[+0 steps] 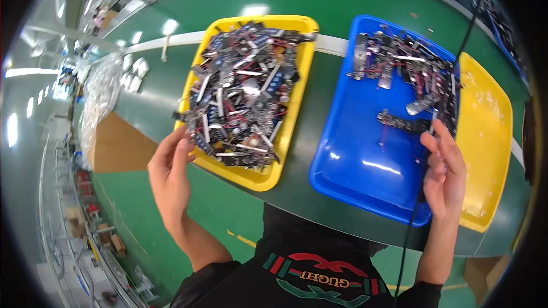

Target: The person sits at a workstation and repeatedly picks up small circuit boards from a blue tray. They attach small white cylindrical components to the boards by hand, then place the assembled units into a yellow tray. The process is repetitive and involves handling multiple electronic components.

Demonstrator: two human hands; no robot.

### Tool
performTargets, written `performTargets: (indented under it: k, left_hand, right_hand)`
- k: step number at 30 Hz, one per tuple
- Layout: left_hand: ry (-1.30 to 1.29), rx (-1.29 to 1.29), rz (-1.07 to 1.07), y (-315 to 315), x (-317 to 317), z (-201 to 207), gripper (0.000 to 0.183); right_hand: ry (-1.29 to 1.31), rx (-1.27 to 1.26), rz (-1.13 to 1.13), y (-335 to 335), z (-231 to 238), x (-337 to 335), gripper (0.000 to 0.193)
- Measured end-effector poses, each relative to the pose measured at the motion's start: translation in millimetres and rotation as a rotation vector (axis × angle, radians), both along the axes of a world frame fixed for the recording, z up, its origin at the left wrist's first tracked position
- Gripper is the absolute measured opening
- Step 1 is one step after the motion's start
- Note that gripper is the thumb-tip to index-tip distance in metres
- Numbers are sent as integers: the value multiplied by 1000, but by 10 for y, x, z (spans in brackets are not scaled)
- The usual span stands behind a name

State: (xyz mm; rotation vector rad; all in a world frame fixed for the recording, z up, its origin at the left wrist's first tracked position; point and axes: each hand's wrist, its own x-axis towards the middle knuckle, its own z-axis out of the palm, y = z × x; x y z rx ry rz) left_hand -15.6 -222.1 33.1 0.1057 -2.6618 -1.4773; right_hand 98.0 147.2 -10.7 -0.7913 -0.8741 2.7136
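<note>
Dozens of wired circuit boards [245, 91] lay heaped in the left yellow tray [260, 185], and our left hand [168, 179] was at its near left side; we could not tell whether its fingers gripped anything or only touched the rim. One dark piece [181, 116] jutted over that rim just above the fingertips, so we judged that a nudge could send it off the side, or that tangled leads could drag neighbours out with it. Farther right, the blue tray [354, 159] had more boards bunched along its far and right sides. Over its barer part our right hand [448, 177] pinched a narrow board [402, 122] by the right end; its dangling red lead [382, 137] could have torn, we thought, if caught in the pile. A black cable [469, 31] crossed close by and might have snagged our wrist.

Around us, from the left, we had metal frames [74, 251], clear plastic sheeting [100, 97], a cardboard box [123, 145] and small white pieces [135, 71]. Our trays stood on a dark green tabletop [311, 108] above a green floor [222, 217], and a second yellow tray [485, 159], flecked with pale specks, was at the right, partly hidden by the blue one.
</note>
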Motion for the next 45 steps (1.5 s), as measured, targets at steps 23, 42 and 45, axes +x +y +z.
performTargets:
  k: [23,42,45]
  left_hand:
    - [367,-499,-845,2250,108,-333,43]
    - [574,-356,-1179,2269,8,-407,17]
    - [368,-35,-1120,2251,55,-434,15]
  right_hand:
    - [344,-106,86,221,-71,91,19]
    - [275,78,184,175,-18,86,20]
    - [280,151,205,151,-20,84,17]
